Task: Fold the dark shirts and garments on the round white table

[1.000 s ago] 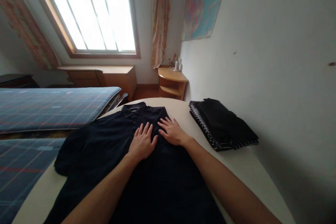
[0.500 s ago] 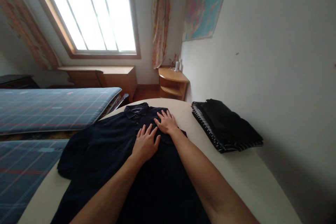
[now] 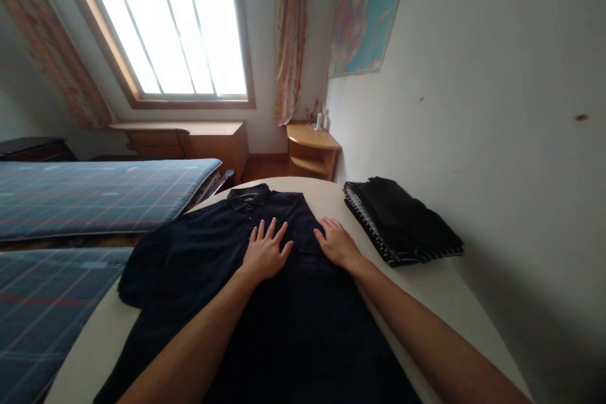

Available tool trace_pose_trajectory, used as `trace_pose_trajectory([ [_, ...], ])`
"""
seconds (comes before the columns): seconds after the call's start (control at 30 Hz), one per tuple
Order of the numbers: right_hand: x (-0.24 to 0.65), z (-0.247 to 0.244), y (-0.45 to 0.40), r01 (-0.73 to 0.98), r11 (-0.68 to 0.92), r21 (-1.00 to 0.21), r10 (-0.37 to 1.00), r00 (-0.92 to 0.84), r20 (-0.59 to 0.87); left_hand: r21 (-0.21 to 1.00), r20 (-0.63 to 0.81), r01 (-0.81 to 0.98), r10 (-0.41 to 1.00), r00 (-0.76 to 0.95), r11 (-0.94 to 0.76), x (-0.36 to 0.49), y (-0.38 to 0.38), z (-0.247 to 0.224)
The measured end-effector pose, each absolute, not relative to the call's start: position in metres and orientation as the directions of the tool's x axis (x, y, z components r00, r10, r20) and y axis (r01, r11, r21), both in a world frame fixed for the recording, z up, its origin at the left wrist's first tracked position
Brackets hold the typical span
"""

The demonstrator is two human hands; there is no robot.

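Observation:
A dark navy polo shirt [image 3: 199,259] lies spread on the pale round table [image 3: 454,322], its collar toward the far edge. On the left its sleeve reaches outward; on the right the sleeve lies folded in across the body. My left hand [image 3: 267,252] rests flat on the shirt's chest, fingers spread, just right of the buttons. At the shirt's right edge, my right hand [image 3: 337,243] touches the fold, its thumb on the cloth and its fingers slightly bent over the table. Nothing appears pinched in it.
A stack of folded dark clothes [image 3: 402,221] sits on the table's right side by the wall. Left of the table are plaid mattresses [image 3: 108,196]. A desk [image 3: 213,129] stands under the window, and a corner shelf [image 3: 312,136] holds small items.
My right hand has slid from the upper chest to the right edge of the shirt. The folded sleeve now lies flatter. My left hand stays nearly in place.

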State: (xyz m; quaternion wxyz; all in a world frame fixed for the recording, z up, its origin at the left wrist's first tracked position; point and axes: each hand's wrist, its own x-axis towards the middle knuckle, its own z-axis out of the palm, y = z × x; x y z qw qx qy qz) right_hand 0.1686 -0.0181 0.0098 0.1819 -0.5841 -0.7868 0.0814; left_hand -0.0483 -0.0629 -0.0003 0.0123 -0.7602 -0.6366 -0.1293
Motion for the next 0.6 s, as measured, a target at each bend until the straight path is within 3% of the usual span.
trace_pose_trajectory([
  [0.17,0.186,0.013,-0.037,0.924,0.176,-0.340,0.962,-0.089,0.258,0.146,0.207,0.972,0.966,0.151,-0.184,-0.049,-0.062,0.001],
  [0.27,0.188,0.014,-0.039,0.933,0.104,-0.346,0.965,-0.010,0.263,0.125,0.254,0.953,0.938,0.238,-0.276,-0.048,-0.064,0.005],
  [0.4,0.188,0.014,-0.038,0.903,0.130,-0.410,0.961,-0.013,0.276,0.125,0.224,0.892,0.888,0.402,-0.435,-0.046,-0.073,0.009],
  [0.6,0.187,0.017,-0.036,0.823,0.134,-0.553,0.974,-0.006,0.229,0.164,0.140,0.887,0.900,0.412,-0.432,-0.044,-0.073,0.006],
])
